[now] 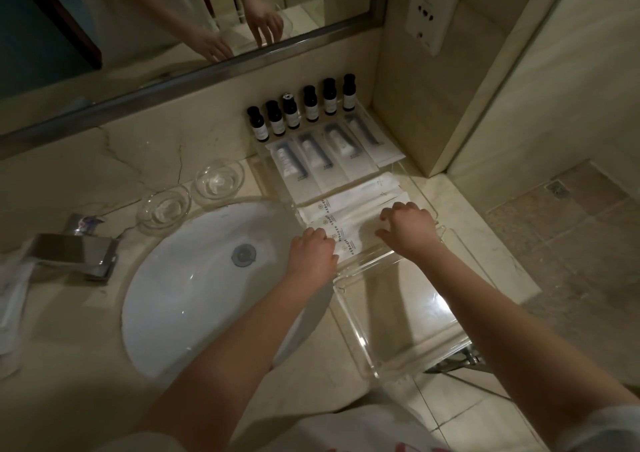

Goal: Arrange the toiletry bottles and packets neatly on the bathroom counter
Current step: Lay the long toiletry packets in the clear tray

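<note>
Left hand [311, 254] grips, right hand [408, 229] presses white packets [349, 209]; six bottles [310, 105] behind.

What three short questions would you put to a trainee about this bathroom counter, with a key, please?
1. How many dark bottles stand in the row at the back wall?
2. True or false: the two glass dishes sit inside the sink.
3. What do the left hand and right hand both touch? A. the faucet B. the long white packets C. the bottle caps
Key: 1. Six. 2. False: they sit on the counter beside the sink. 3. B.
</note>
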The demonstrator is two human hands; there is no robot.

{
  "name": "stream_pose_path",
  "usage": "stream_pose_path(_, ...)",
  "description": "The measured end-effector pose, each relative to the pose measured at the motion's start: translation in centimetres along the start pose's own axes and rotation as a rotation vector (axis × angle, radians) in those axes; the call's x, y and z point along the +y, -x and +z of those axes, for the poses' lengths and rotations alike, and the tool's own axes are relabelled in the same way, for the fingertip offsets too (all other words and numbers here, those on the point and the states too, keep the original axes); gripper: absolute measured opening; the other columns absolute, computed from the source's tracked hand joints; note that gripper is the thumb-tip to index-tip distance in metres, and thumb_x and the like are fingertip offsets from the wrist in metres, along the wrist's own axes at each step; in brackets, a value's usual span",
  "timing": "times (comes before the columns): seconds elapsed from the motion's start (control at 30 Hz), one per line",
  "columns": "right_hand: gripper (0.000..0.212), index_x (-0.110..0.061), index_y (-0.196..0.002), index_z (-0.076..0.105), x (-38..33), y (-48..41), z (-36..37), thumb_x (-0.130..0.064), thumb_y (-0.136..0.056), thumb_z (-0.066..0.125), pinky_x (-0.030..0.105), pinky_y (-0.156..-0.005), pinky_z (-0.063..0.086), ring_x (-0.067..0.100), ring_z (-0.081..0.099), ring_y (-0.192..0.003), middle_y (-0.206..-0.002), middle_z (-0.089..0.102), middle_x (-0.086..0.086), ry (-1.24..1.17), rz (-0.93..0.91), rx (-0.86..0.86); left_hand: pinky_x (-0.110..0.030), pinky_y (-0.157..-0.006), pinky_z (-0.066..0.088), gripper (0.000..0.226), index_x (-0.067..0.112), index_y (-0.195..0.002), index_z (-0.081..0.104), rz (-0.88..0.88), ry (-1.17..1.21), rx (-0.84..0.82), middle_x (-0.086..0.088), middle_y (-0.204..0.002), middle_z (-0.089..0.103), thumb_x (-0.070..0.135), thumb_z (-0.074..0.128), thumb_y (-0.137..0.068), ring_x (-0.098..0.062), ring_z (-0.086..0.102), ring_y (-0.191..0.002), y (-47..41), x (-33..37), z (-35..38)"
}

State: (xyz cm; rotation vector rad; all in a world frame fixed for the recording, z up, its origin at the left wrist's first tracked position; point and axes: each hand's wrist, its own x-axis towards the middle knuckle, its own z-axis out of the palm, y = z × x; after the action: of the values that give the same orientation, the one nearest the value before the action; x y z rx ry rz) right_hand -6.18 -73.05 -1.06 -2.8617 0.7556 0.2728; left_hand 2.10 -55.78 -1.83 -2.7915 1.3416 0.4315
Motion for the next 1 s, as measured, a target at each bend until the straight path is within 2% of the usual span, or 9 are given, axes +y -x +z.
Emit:
stream_pose_path(0.17,0.040,-0.016,-0.122,0.057,-3.0,0.7,-1.0,-0.036,-0.087,0.055,0.037,-0.083,0.046,0.028,0.055,-0.107,-0.118,0.062,0.007,0.004,-0.097,0.069,-0.037,-0.088,0.039,0.033,0.011,-0.114,0.059,-0.030,0.017,0.074,-0.008,-0.117,0.056,0.031,0.044,-0.093,-0.026,0.047,-0.113,1.7,-2.5,-1.7)
stream_pose_path(0.37,0.036,-0.016,-0.119,0.058,-9.3,2.6,-1.6,-0.033,-0.087,0.054,0.037,-0.083,0.046,0.027,0.057,-0.103,-0.112,0.064,0.006,0.002,-0.238,0.115,-0.037,-0.089,0.040,0.036,0.012,-0.118,0.056,-0.195,0.001,0.125,-0.008,-0.120,0.056,0.033,0.047,-0.091,-0.027,0.047,-0.116,6.2,-8.3,-3.2)
stream_pose_path(0.8,0.040,-0.020,-0.126,0.052,-29.9,6.8,1.2,-0.037,-0.091,0.050,0.038,-0.097,0.041,0.026,0.052,-0.116,-0.127,0.055,0.005,0.019,-0.622,-0.113,-0.039,-0.093,0.043,0.041,0.009,-0.122,0.054,-0.618,0.164,0.057,-0.013,-0.122,0.056,0.036,0.046,-0.093,-0.031,0.048,-0.116,22.4,-23.7,-0.3)
stream_pose_path(1.0,0.039,-0.019,-0.128,0.052,-39.9,7.4,2.5,-0.033,-0.092,0.051,0.038,-0.092,0.043,0.026,0.050,-0.116,-0.129,0.054,0.007,0.020,-0.759,-0.208,-0.038,-0.094,0.044,0.043,0.011,-0.123,0.054,-0.814,0.187,0.031,-0.011,-0.122,0.056,0.040,0.048,-0.091,-0.029,0.050,-0.117,29.1,-31.6,1.2)
